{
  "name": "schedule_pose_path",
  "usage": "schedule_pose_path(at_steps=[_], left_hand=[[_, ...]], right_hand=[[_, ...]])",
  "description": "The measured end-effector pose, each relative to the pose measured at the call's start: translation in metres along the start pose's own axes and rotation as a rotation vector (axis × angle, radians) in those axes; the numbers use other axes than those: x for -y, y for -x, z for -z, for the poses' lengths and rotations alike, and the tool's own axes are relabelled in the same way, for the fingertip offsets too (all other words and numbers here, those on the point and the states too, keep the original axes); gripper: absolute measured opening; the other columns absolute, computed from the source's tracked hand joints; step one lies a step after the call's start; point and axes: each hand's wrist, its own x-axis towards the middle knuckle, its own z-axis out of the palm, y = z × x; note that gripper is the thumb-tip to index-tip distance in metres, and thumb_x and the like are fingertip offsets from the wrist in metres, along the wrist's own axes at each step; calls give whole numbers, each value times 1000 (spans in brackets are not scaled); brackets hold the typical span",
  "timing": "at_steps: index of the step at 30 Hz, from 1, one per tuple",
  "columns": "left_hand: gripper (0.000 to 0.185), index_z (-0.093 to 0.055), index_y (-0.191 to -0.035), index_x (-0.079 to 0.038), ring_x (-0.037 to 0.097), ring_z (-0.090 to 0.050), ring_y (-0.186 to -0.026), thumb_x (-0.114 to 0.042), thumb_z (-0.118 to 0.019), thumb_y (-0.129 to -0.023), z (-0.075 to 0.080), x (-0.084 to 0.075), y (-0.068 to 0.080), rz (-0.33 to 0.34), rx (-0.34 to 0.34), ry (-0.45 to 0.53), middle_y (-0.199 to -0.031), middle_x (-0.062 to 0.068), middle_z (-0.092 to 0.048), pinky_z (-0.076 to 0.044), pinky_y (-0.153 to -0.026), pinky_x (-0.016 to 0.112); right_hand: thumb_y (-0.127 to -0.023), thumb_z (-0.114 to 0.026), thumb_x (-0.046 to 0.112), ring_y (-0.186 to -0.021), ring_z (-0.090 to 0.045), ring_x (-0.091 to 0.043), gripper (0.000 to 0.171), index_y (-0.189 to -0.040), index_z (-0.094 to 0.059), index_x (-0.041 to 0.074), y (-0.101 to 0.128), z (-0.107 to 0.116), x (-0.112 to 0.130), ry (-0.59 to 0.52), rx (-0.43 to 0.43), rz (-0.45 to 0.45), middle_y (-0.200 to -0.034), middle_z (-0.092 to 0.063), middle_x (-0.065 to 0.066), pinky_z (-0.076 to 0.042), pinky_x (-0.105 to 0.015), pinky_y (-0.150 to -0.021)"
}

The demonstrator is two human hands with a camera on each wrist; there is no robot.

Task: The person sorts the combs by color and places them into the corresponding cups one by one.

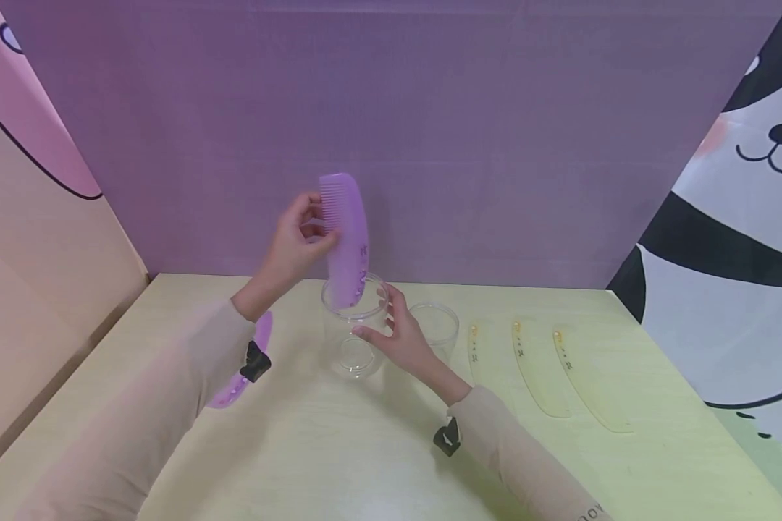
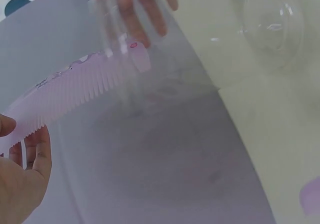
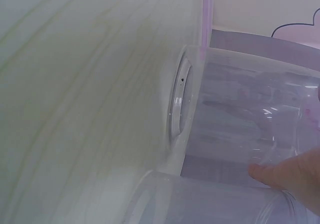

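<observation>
My left hand (image 1: pixel 300 235) pinches a purple comb (image 1: pixel 347 239) near its top and holds it upright, its lower end inside the mouth of a clear plastic cup (image 1: pixel 355 329). In the left wrist view the comb (image 2: pixel 75 86) slants from my fingers (image 2: pixel 30 156) into the cup (image 2: pixel 127 44). My right hand (image 1: pixel 397 336) curls around the right side of that cup on the table. The right wrist view shows the cup's wall (image 3: pixel 250 114) and base (image 3: pixel 179 101) with one fingertip (image 3: pixel 290 176) on it.
A second clear cup (image 1: pixel 438 329) stands just right of my right hand. Three pale yellow combs (image 1: pixel 534 365) lie flat on the light wood table (image 1: pixel 339 449) to the right. Another purple comb (image 1: pixel 247 365) lies partly under my left forearm. Purple panel behind.
</observation>
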Motion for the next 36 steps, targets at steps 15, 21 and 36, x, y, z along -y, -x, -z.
schedule_pose_path(at_steps=[15,21,36], left_hand=[[41,-46,-117,2,34,-59,-88,8,-60,-79,-25,25,20,64,65,-10,-109,23,-57,-54,-80,39],[41,-48,-116,0,33,-59,-89,6,-61,-78,-32,30,25,88,79,-37,-107,22,-58,-53,-81,41],[41,-50,-119,-4,31,-62,-86,1,-62,-80,-38,37,33,65,130,-125,-104,19,-60,-56,-77,38]], right_hand=[[-81,-69,19,-131,-35,-35,78,-141,-20,13,-1,2,-2,-2,8,36,-142,-35,-10,-36,-50,-104],[-81,-69,19,-131,-35,-36,78,-141,-19,14,-1,2,-3,-3,10,49,-143,-34,-11,-36,-51,-103],[-82,-68,18,-131,-35,-36,79,-142,-18,12,0,1,-2,-7,17,59,-143,-33,-11,-35,-51,-104]])
